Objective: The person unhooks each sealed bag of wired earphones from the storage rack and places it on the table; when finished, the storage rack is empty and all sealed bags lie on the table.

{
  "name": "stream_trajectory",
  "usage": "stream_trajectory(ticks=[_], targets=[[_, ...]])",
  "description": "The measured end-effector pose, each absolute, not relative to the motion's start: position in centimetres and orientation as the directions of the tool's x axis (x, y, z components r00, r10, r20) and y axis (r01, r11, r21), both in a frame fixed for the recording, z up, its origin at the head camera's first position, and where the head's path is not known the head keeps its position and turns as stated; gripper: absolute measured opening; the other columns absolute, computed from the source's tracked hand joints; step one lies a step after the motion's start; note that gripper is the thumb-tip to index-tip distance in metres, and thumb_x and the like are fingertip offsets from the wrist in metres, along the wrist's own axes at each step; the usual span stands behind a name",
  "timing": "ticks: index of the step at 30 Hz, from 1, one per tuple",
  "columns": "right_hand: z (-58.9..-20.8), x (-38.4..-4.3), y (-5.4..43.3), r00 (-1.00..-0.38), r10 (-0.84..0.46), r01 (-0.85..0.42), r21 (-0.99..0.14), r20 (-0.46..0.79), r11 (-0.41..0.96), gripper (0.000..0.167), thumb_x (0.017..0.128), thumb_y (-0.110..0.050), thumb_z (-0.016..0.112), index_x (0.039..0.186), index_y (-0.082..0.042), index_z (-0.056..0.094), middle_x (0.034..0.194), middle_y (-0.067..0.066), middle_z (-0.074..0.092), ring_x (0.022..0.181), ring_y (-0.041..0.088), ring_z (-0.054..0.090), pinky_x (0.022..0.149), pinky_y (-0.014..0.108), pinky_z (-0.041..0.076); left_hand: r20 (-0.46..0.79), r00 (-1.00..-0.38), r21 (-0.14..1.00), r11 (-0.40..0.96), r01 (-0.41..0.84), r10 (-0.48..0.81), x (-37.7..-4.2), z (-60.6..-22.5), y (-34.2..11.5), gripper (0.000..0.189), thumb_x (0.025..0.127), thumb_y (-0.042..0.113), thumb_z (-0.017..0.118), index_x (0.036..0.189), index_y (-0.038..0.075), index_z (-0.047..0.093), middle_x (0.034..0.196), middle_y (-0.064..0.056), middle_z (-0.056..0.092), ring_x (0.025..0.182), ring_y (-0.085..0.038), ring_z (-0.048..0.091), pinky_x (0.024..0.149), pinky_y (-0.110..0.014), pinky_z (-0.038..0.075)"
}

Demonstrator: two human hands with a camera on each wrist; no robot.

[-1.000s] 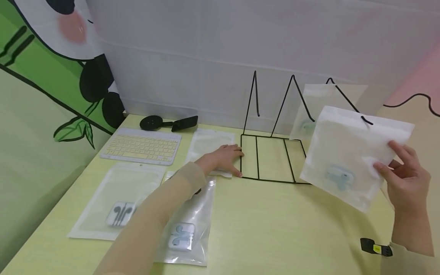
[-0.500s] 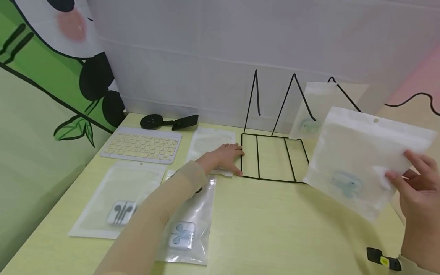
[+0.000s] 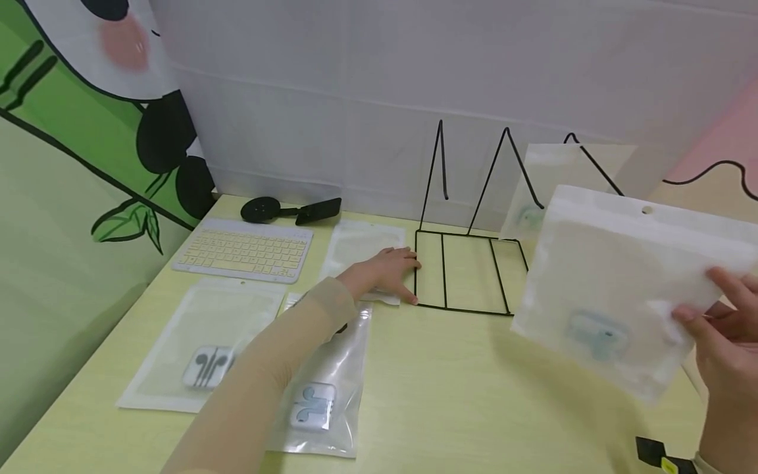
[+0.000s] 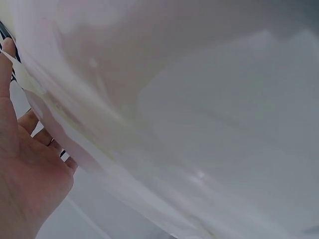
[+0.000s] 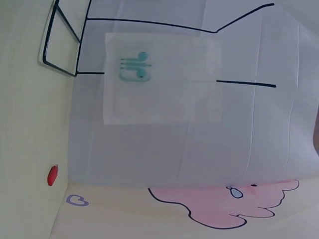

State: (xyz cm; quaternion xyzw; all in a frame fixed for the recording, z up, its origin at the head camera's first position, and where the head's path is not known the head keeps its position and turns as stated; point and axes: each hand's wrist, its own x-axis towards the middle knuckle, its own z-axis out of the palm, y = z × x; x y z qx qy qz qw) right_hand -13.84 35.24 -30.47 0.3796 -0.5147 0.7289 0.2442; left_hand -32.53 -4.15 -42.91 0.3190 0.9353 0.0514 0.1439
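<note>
At the head view's right, my right hand (image 3: 731, 336) pinches a white translucent zip bag (image 3: 598, 276) by its right side, between thumb and fingers. Pale blue earphones in a case (image 3: 598, 334) show through it, and the hang hole near its top edge has no hook through it. My left hand (image 3: 387, 273) rests at the left end of a black wire rack (image 3: 476, 311), its fingers extended over the side bar and thumb at the front corner. On the rack's rightmost hook hangs another bag (image 5: 169, 84). Blurred translucent plastic (image 4: 189, 114) covers most of the left wrist view.
Left of the rack lie a clear bag (image 3: 343, 368) with earphones and white bags (image 3: 231, 309) (image 3: 367, 240). Behind them are a keyboard (image 3: 245, 250) and a black item with a round disc (image 3: 260, 209). A small red object (image 5: 53, 175) lies on the table.
One second ago the held bag was on the rightmost hook's tip. My right hand has drawn it off, rightward and nearer to me. The left hand has stayed on the rack.
</note>
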Motion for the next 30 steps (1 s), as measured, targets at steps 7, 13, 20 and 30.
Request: stream_trajectory(ticks=[7,13,20,30], targets=[[-30.0,-13.3,33.1,-0.609,-0.076,-0.656,-0.555,0.79,-0.511,0.051,0.073,0.03,0.058,0.122,0.025,0.044,0.114,0.02,0.044,0.095,0.034,0.065,0.08,0.031,0.056,-0.236,-0.76,0.18,0.795,0.579,0.606,-32.6,-43.0,-4.2,0.089,0.074,0.069,0.064,0.145,0.024,0.037,0.156,-0.001,0.023,0.146,-0.019,0.011,0.118,-0.041,0.007],[-30.5,-12.5,31.4,-0.604,-0.064,-0.629,-0.525,0.794,-0.573,0.051,0.068,0.036,0.056,0.117,0.03,0.043,0.115,0.029,0.047,0.077,0.037,0.067,0.075,0.035,0.057,-0.235,-0.756,0.172,0.791,0.587,0.611,-32.6,-42.6,-4.2,0.088,0.074,0.068,0.064,0.144,0.023,0.038,0.156,-0.001,0.024,0.145,-0.02,0.014,0.118,-0.042,0.008],[-31.8,-12.0,31.0,-0.634,-0.115,-0.576,-0.567,0.764,-0.59,0.055,0.07,0.037,0.051,0.122,0.029,0.036,0.118,0.031,0.049,0.08,0.037,0.065,0.075,0.034,0.057,-0.227,-0.74,0.146,0.773,0.617,0.633,-33.0,-42.8,-4.5,0.081,0.078,0.067,0.06,0.144,0.025,0.039,0.155,0.001,0.026,0.143,-0.02,0.019,0.117,-0.043,0.011],[-34.3,-11.3,31.0,-0.731,-0.192,-0.457,-0.68,0.654,-0.573,0.058,0.075,0.036,0.045,0.13,0.025,0.033,0.135,0.023,0.045,0.086,0.034,0.066,0.076,0.032,0.057,-0.209,-0.731,0.191,0.76,0.621,0.649,-33.3,-42.7,-5.0,0.077,0.079,0.064,0.061,0.143,0.027,0.041,0.154,0.002,0.027,0.142,-0.02,0.022,0.117,-0.042,0.011]])
